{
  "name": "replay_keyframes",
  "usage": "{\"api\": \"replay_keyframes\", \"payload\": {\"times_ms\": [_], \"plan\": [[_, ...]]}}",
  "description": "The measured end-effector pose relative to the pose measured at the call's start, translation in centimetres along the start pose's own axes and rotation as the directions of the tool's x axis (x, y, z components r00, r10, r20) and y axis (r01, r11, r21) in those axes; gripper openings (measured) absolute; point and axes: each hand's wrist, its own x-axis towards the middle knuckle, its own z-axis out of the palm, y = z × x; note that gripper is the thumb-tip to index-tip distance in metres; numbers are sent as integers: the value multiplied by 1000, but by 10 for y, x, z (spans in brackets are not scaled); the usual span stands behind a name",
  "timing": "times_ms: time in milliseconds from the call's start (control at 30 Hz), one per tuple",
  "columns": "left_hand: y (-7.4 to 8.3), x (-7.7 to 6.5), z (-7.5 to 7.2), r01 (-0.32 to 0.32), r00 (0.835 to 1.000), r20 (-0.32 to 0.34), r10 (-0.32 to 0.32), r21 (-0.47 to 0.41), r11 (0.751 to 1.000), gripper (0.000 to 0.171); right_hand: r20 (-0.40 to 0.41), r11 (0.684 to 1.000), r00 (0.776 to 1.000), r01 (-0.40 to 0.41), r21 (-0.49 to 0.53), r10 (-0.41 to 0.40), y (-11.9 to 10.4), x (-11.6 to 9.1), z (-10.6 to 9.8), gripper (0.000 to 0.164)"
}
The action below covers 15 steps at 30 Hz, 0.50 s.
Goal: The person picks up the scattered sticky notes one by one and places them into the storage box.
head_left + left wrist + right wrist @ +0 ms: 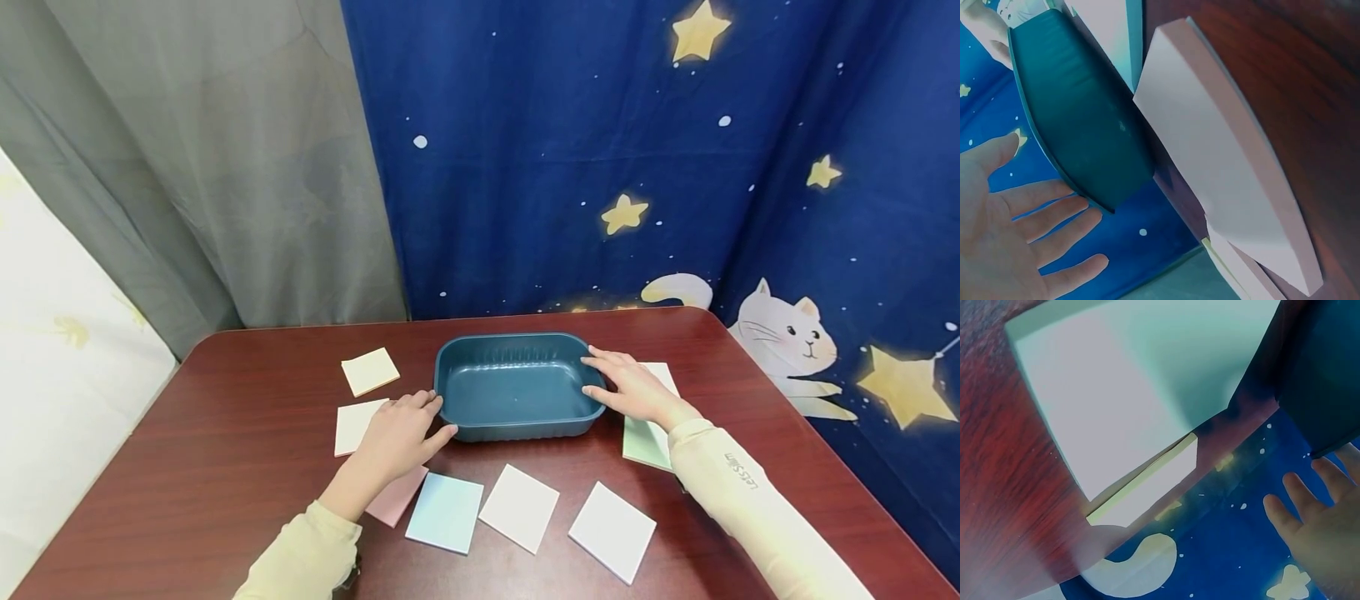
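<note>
A dark teal rectangular plastic basin [517, 432] rests on the table, its inside bare. My left hand [401, 437] lies at its left end, fingertips right at the rim; the left wrist view shows the fingers [1063, 240] spread and nearly straight. At the opposite end, my right hand [633, 387] reaches over the right rim with extended fingers, the fingertips overlapping the basin's edge. A pink sticky-note pad [397, 498] is partly hidden beneath my left forearm. Under my right hand and wrist, a green pad [647, 446] shows, with a pale pad [663, 373] behind it.
A cream pad [371, 372] and a white pad [356, 427] lie left of the basin. In front of it are a light blue pad [446, 512] and two white pads, one central [519, 508], one farther right [612, 532]. Curtains [540, 167] hang behind the reddish-brown table [225, 467].
</note>
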Motion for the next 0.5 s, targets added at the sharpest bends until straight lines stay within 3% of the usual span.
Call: {"api": "replay_keyframes", "payload": {"times_ms": [267, 500], "plan": [[-2, 3, -3, -2, 1000, -11, 2, -1, 1000, 50, 25, 998, 999, -44, 37, 43, -1, 1, -6, 56], [-2, 12, -7, -17, 998, -58, 15, -29, 999, 50, -69, 998, 996, -61, 9, 61, 2, 6, -20, 51]]}}
